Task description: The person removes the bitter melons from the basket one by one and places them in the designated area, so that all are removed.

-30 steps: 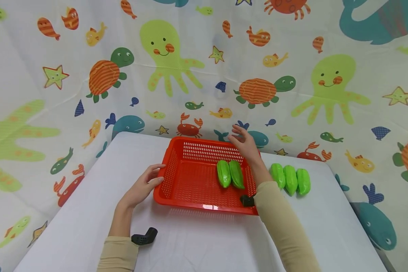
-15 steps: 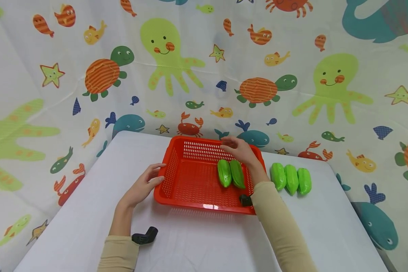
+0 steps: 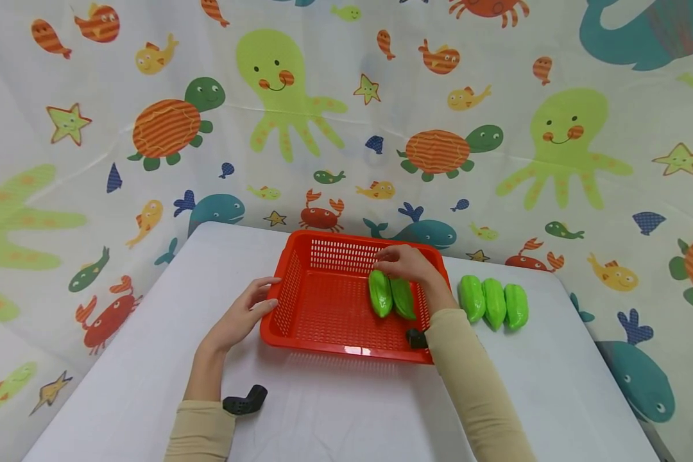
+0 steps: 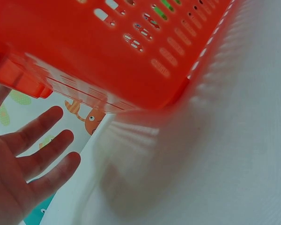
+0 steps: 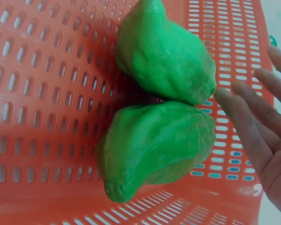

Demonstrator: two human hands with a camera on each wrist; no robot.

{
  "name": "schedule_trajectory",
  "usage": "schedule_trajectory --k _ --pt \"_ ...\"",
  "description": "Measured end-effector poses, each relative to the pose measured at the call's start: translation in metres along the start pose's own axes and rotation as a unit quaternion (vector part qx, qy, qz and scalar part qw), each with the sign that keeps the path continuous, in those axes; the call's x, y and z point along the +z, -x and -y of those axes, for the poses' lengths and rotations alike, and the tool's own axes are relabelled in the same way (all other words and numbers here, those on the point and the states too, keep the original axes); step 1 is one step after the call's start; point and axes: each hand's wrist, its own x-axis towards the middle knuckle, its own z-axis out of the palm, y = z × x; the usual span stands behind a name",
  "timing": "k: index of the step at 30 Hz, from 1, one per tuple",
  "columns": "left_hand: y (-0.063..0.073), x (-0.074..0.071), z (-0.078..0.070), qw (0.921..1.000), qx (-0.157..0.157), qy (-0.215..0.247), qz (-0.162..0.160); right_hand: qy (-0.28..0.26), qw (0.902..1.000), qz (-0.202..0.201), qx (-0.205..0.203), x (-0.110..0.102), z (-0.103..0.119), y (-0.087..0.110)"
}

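In the head view, a red plastic basket [image 3: 323, 301] with slotted walls stands on the white table. Two shiny, ribbed green fruits that look like star fruit lie side by side in its right half: the left fruit [image 3: 380, 296] and the right fruit [image 3: 403, 301]. My right hand [image 3: 411, 262] hovers over their far ends, holding nothing; in the right wrist view, its fingertips [image 5: 224, 96] come right up to one fruit [image 5: 168, 56]. At the basket's left rim, my left hand [image 3: 248, 309] has its fingers spread, seen holding nothing in the left wrist view.
Right of the basket, several more green fruits [image 3: 494, 304] lie in a row on the table [image 3: 335, 410]. A white curtain [image 3: 346, 128] printed with sea animals hangs behind. Black wrist devices [image 3: 246, 400] sit on both wrists.
My right hand has come from above the basket's far right rim, down and toward me, over the two fruits inside. My left hand and the basket stay where they were.
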Motion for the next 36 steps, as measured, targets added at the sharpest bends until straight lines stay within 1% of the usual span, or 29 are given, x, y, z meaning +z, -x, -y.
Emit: schedule_trajectory --k 5,9,13,17,24,26,30,33,36 --pt "0.0 -0.0009 0.0001 1.0 -0.001 -0.007 0.001 0.023 0.9997 -0.007 0.009 -0.0011 0.0007 0.0014" --pt "0.0 -0.0001 0.0002 1.0 -0.003 -0.006 0.0 0.042 0.999 0.0 0.014 0.0001 0.0005 0.0017" --pt "0.0007 0.0006 -0.0007 1.0 -0.003 -0.002 0.0 0.034 0.9992 0.008 0.019 0.0024 -0.001 0.0008" --pt "0.0016 0.0005 -0.0011 1.0 -0.002 -0.003 0.003 0.024 0.9994 0.022 0.01 0.0032 -0.0015 -0.0001" --pt "0.0028 0.0006 -0.0015 1.0 0.001 -0.002 0.004 0.042 0.9986 0.033 0.0 0.0012 -0.0002 0.001" --pt "0.0035 0.001 -0.0023 1.0 0.001 -0.001 0.004 0.042 0.9982 0.042 -0.002 0.0016 0.0002 0.0011" --pt "0.0041 0.0014 -0.0024 1.0 0.0 -0.001 0.004 0.052 0.9964 0.066 -0.015 0.0033 0.0015 0.0014" --pt "0.0038 0.0014 -0.0016 1.0 0.001 -0.003 0.003 0.085 0.9923 0.082 -0.035 0.0043 0.0026 0.0019" --pt "0.0042 0.0013 -0.002 1.0 0.001 -0.003 0.002 0.12 0.9859 0.101 -0.059 0.0057 0.005 0.0014"
